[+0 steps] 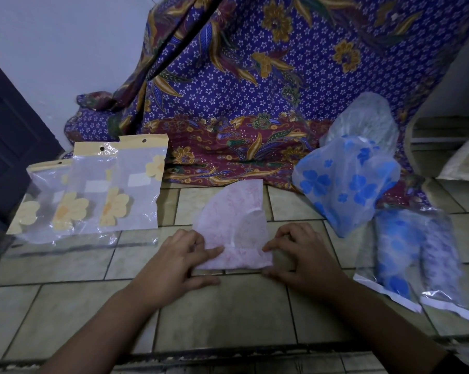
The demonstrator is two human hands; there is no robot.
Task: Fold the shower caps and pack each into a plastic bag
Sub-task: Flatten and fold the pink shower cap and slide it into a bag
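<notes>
A pale pink shower cap [232,220] lies partly folded on the tiled floor in the middle of the view. My left hand [180,257] grips its lower left edge, with a finger on top of the fold. My right hand [298,255] pinches its lower right edge with curled fingers. Three empty plastic bags [136,184] with yellow flowers and cream header cards lie overlapped at the left. At the right lie two packed bags, one with a blue flowered cap [395,255] and one with a purple patterned cap [441,263].
A loose blue flowered cap [346,184] sits puffed up at the right, with a clear whitish one [362,122] behind it. A purple batik cloth [254,90] hangs and spreads at the back. A dark door [9,147] stands at the left.
</notes>
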